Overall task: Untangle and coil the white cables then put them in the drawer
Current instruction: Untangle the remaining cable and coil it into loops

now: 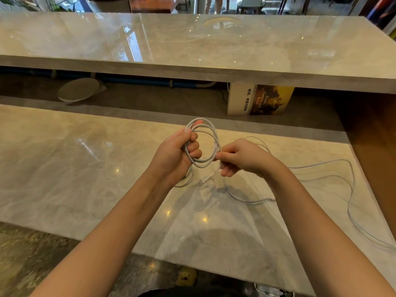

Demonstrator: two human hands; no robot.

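My left hand [176, 155] grips a round coil of white cable [211, 133] with several loops, held upright above the marble desk [64, 168]. My right hand [242, 157] pinches the coil's right side between thumb and forefinger, and the cable's free end with its plug [209, 177] hangs below it. A second, thinner pale cable [350, 189] lies loose in wide loops on the desk to the right, running off the right edge. Another bit of cable [188, 179] shows under my left wrist. No drawer is in view.
A raised marble counter [192, 43] runs across the back. In the shelf gap under it stand a book [260, 99] and a round white dish [78, 91]. A brown wooden panel [370, 136] borders the desk on the right.
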